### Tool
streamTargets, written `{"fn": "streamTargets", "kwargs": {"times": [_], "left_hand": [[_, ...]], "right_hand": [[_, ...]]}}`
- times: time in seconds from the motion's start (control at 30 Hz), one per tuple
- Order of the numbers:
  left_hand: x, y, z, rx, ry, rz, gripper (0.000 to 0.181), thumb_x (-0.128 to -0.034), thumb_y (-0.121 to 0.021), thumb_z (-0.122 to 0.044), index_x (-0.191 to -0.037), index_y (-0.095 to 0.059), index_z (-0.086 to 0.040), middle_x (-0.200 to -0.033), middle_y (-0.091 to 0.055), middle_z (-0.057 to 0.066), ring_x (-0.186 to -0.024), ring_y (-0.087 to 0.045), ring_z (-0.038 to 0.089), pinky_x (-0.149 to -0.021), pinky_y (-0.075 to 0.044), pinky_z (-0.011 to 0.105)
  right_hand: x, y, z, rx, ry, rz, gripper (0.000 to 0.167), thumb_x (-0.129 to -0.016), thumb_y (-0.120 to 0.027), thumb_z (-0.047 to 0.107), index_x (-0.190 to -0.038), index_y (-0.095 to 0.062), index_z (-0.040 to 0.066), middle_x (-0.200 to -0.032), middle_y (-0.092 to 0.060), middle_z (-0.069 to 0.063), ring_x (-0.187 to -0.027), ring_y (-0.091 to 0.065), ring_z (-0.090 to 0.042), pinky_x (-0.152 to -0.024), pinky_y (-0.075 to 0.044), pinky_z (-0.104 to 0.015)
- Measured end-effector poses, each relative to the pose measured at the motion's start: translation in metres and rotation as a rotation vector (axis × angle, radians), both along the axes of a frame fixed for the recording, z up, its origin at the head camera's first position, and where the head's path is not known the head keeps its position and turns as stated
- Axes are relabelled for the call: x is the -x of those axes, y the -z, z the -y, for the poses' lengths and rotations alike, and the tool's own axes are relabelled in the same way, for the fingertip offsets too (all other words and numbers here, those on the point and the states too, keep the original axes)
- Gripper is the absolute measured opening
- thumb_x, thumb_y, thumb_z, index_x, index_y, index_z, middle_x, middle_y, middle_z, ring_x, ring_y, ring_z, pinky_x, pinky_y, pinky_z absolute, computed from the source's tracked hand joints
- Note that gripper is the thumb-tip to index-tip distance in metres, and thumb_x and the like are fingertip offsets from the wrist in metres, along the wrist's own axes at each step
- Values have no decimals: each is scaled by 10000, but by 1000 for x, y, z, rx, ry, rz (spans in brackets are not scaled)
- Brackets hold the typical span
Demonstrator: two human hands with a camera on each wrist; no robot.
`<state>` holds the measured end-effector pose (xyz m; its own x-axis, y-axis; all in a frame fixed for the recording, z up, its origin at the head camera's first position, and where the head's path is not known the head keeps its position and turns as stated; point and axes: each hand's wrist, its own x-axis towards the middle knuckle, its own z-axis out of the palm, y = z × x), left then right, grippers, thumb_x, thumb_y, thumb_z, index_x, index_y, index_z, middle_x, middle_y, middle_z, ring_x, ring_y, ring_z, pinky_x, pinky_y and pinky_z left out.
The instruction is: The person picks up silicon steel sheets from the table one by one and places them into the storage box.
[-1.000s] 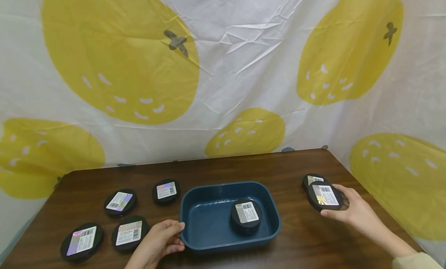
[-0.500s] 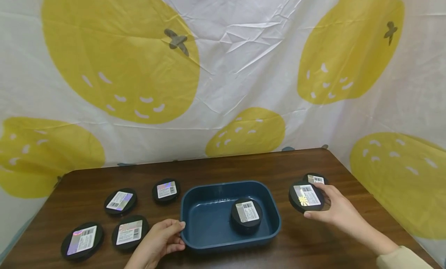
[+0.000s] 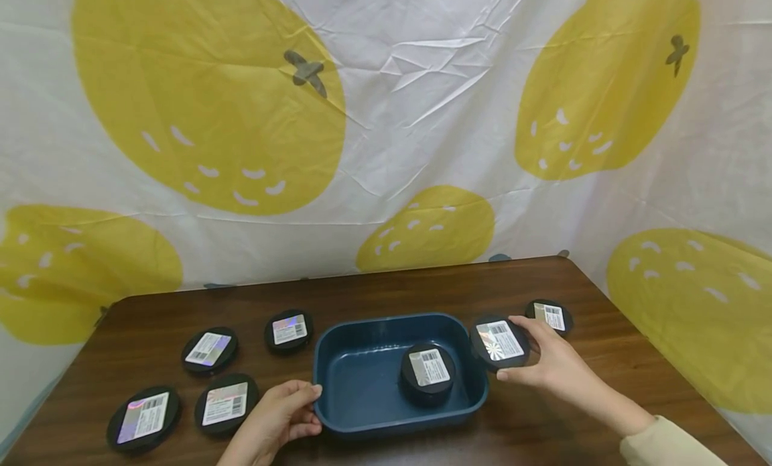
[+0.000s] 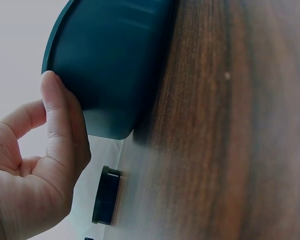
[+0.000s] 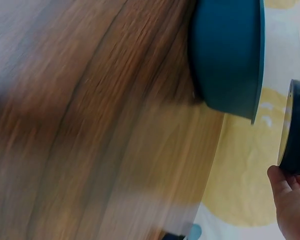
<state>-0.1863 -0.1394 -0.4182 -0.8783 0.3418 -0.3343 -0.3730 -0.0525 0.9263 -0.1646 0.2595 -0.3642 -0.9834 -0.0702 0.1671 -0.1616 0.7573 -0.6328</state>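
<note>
A dark blue rectangular tray [image 3: 360, 387] stands mid-table, with one round black container [image 3: 425, 397] lying inside its right half. My left hand [image 3: 276, 414] pinches the tray's left rim between thumb and fingers, as the left wrist view also shows. In my right hand [image 3: 557, 364], thumb and fingers grip another flat round black container [image 3: 496, 342] with a white and silver barcode label. It is held raised beside the tray's right rim, label up. The right wrist view shows this round container [image 5: 296, 131] edge-on, apart from the tray's side [image 5: 227, 55].
Behind my right hand lies another black container [image 3: 550, 317]. Several more lie left of the tray, among them one near its back corner [image 3: 288, 332] and one near my left wrist [image 3: 224, 405]. A cloth with yellow fruit prints [image 3: 422, 144] hangs behind the brown wooden table [image 3: 386, 295].
My right hand has carried the gripped container leftward, from over the far-right container to the tray's right rim, uncovering the one behind. My left hand and the tray have stayed in place.
</note>
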Motion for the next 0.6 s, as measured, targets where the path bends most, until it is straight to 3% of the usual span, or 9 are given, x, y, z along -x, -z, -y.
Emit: {"fn": "streamTargets", "kwargs": {"times": [0.27, 0.6], "left_hand": [[1, 0, 0, 3, 7, -4, 161, -920, -545, -185, -924, -538, -24, -707, -558, 19, -609, -595, 107, -607, -540, 232], [2, 3, 1, -3, 18, -6, 152, -927, -537, -191, -912, -541, -40, -695, -565, 12, -609, -585, 97, -609, -539, 230]], "right_hand": [[7, 0, 20, -17, -35, 4, 887, -611, -859, 361, -1308, -443, 6, -1209, -491, -170, -1039, -566, -306, -844, -491, -405], [14, 12, 39, 25, -71, 24, 863, -586, -876, 334, -1285, -470, 33, -1182, -499, -134, -1002, -555, -276, -830, -493, -392]]}}
